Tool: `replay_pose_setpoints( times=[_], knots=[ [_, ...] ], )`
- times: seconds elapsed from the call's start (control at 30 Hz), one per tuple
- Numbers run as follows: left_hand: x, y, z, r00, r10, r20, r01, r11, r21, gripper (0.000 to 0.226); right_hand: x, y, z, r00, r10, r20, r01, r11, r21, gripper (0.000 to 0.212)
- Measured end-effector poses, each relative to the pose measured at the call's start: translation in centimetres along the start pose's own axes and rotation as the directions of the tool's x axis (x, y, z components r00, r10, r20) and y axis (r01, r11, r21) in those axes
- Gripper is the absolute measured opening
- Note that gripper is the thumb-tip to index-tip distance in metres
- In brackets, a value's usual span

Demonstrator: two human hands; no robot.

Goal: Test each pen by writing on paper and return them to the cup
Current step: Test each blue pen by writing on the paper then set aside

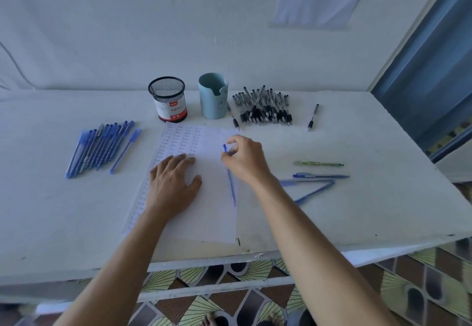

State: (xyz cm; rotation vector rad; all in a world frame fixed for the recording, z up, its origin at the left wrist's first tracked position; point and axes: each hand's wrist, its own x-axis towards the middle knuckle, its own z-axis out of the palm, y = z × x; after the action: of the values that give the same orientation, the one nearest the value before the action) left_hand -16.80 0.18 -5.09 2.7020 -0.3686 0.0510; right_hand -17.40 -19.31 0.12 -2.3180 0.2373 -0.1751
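the blue pen (pixel 232 188) i am testing lies slanted along the right edge of the paper (pixel 212 221), thin end toward me. my right grip (pixel 246 159) is closed on it, thumb and forefinger pinching its far end; i cannot tell whether the tip touches the paper. my left grip (pixel 173 180) lies flat on the paper's left half, fingers straight, clamped on nothing, its fingertips at the rows of small written words that fill the paper's far left part. just beyond the paper's far edge stands the black mesh cup (pixel 167 99) with a red and white label, and beside it the light blue cup (pixel 213 95). beyond the paper's far right corner is a heap of black pens (pixel 264 108), with one black pen (pixel 313 117) apart, further right. left of the paper lies a row of blue capped pens (pixel 99 147). right of the paper lie a green pen (pixel 318 164) and three blue pens (pixel 320 176), all on the white table (pixel 357 218).
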Motion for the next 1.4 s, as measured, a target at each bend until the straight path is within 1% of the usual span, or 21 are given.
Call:
replay_pose_setpoints(
  times=[0.07, 0.17, 0.23, 0.3, 0.33, 0.37, 0.43, 0.47, 0.53, 0.6, 0.7, 0.8, 0.83, 0.9, 0.97, 1.03, 1.1, 1.2, 1.23, 1.33, 1.4],
  knots=[
    [0.1, -0.1, -0.1, 1.0, -0.004, 0.005, 0.005, 0.999, -0.034, 0.064, 0.1, 0.2, 1.4, 0.991, 0.096, 0.098, -0.095, 0.995, -0.011, 0.026],
    [0.0, -0.1, -0.3, 1.0, -0.006, -0.001, 0.006, 0.997, -0.073, 0.063, 0.1, 0.7, 2.7, 0.984, 0.155, 0.092, -0.159, 0.986, 0.043, 0.026],
    [0.0, -0.1, -0.4, 1.0, -0.007, 0.007, 0.008, 0.997, -0.076, 0.064, 0.2, 0.6, 2.5, 0.987, 0.148, 0.069, -0.154, 0.984, 0.093, 0.028],
    [0.0, -0.1, -0.6, 0.999, -0.008, 0.033, 0.01, 0.998, -0.069, 0.066, 0.3, 0.9, 1.9, 0.996, 0.084, 0.013, -0.085, 0.993, 0.087, 0.02],
    [0.0, -0.1, -0.7, 0.999, -0.007, 0.044, 0.01, 0.998, -0.068, 0.068, 0.3, 1.3, 1.6, 0.999, 0.005, -0.038, -0.005, 1.0, 0.022, 0.016],
    [0.1, -0.1, -0.8, 0.998, -0.011, 0.055, 0.015, 0.997, -0.07, 0.07, 0.4, 1.9, 1.6, 0.993, -0.089, -0.074, 0.083, 0.993, -0.087, 0.02],
    [0.2, 0.4, -1.2, 0.996, -0.026, 0.086, 0.033, 0.996, -0.084, 0.076, 0.7, 3.4, 1.5, 0.974, -0.22, -0.054, 0.192, 0.928, -0.318, 0.036],
    [0.4, 0.8, -1.5, 0.992, -0.035, 0.125, 0.046, 0.995, -0.085, 0.078, 0.8, 3.9, 1.6, 0.975, -0.221, 0.003, 0.206, 0.903, -0.377, 0.042],
    [0.9, 1.8, -2.1, 0.969, -0.049, 0.242, 0.058, 0.998, -0.031, 0.084, 0.6, 4.5, 1.4, 0.978, -0.129, 0.163, 0.19, 0.874, -0.448, 0.05],
    [1.2, 2.9, -2.5, 0.946, -0.069, 0.317, 0.051, 0.996, 0.067, 0.086, 0.4, 5.0, 1.3, 0.97, -0.095, 0.223, 0.193, 0.861, -0.47, 0.052],
    [1.3, 4.2, -2.6, 0.933, -0.12, 0.339, 0.085, 0.989, 0.118, 0.07, 0.3, 5.3, 1.3, 0.973, -0.116, 0.2, 0.198, 0.864, -0.463, 0.052],
    [1.2, 4.9, -2.9, 0.939, -0.163, 0.303, 0.141, 0.986, 0.093, 0.031, 0.4, 5.4, 1.3, 0.978, -0.125, 0.168, 0.19, 0.869, -0.457, 0.052],
    [1.1, 5.1, -3.0, 0.944, -0.18, 0.276, 0.159, 0.983, 0.096, 0.025, 0.5, 5.4, 1.4, 0.979, -0.126, 0.163, 0.188, 0.869, -0.459, 0.052],
    [0.8, 5.2, -3.0, 0.957, -0.205, 0.203, 0.185, 0.976, 0.113, 0.027, 0.4, 5.4, 1.4, 0.978, -0.119, 0.169, 0.185, 0.871, -0.456, 0.053],
    [0.7, 5.3, -3.4, 0.966, -0.22, 0.133, 0.22, 0.975, 0.019, 0.026, 0.3, 5.4, 1.4, 0.977, -0.108, 0.185, 0.183, 0.87, -0.457, 0.054],
    [0.7, 5.1, -4.1, 0.97, -0.23, 0.077, 0.241, 0.948, -0.208, 0.018, 0.3, 5.4, 1.5, 0.976, -0.11, 0.188, 0.188, 0.861, -0.472, 0.056],
    [0.8, 4.8, -4.9, 0.963, -0.264, 0.051, 0.255, 0.837, -0.485, 0.015, 0.3, 5.5, 1.7, 0.978, -0.11, 0.177, 0.183, 0.856, -0.483, 0.056],
    [1.1, 4.2, -5.1, 0.968, -0.244, 0.059, 0.19, 0.558, -0.808, 0.012, 0.3, 5.5, 1.8, 0.98, -0.107, 0.166, 0.174, 0.864, -0.473, 0.06],
    [1.1, 4.1, -5.1, 0.974, -0.217, 0.065, 0.16, 0.454, -0.877, 0.009, 0.3, 5.4, 1.8, 0.981, -0.107, 0.162, 0.172, 0.866, -0.47, 0.063],
    [1.1, 4.3, -5.3, 0.987, -0.144, 0.078, 0.106, 0.199, -0.974, 0.026, 0.2, 5.4, 1.9, 0.981, -0.119, 0.152, 0.178, 0.863, -0.472, 0.066],
    [1.1, 4.4, -5.5, 0.981, -0.169, 0.099, 0.101, 0.005, -0.995, 0.033, 0.2, 5.5, 2.0, 0.98, -0.129, 0.149, 0.186, 0.855, -0.484, 0.06]
  ],
)
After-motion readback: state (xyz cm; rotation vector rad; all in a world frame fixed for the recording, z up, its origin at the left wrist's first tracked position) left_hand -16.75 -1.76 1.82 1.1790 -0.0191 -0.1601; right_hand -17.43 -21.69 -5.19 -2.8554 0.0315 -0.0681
